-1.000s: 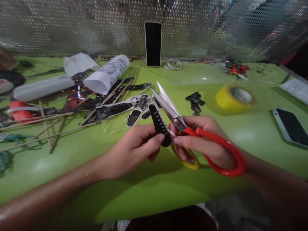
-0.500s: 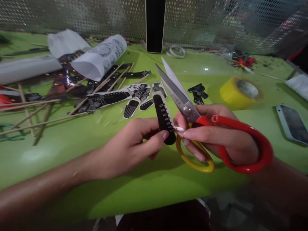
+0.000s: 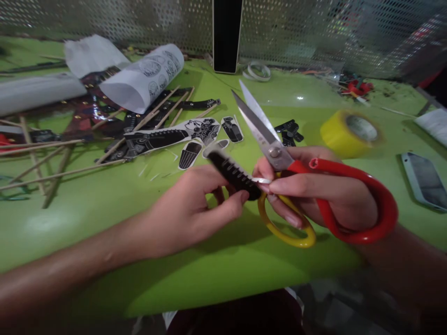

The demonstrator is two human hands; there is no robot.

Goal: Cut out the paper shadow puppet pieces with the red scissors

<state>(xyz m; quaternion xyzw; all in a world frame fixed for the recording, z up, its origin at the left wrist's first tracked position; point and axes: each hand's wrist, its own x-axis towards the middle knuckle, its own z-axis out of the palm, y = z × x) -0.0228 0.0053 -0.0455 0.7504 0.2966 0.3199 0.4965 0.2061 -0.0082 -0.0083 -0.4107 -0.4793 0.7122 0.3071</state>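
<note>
Between thumb and fingers, my left hand [image 3: 202, 209] pinches a black cut-out strip [image 3: 233, 174] with a row of pale marks along it. My right hand [image 3: 314, 190] carries scissors [image 3: 274, 151] with one red and one yellow handle, blades slightly apart and pointing up and away. Its thumb and finger also pinch a thin white paper sliver [image 3: 261, 180] at the strip's edge. Beyond the hands lie black-and-white paper cut-outs: a long one [image 3: 157, 140], a small striped one [image 3: 189, 155] and another small one [image 3: 232, 129].
Thin wooden sticks [image 3: 63, 172] and a rolled printed sheet [image 3: 143, 77] lie at left. Right of the scissors are black pieces [image 3: 289, 131], a yellow tape roll [image 3: 344, 132] and a phone [image 3: 424, 179]. A dark upright panel [image 3: 226, 37] stands at the back by the perforated screen.
The black strip has tilted, its far end swinging left and down. My right hand, with the scissors and white sliver, has shifted slightly right.
</note>
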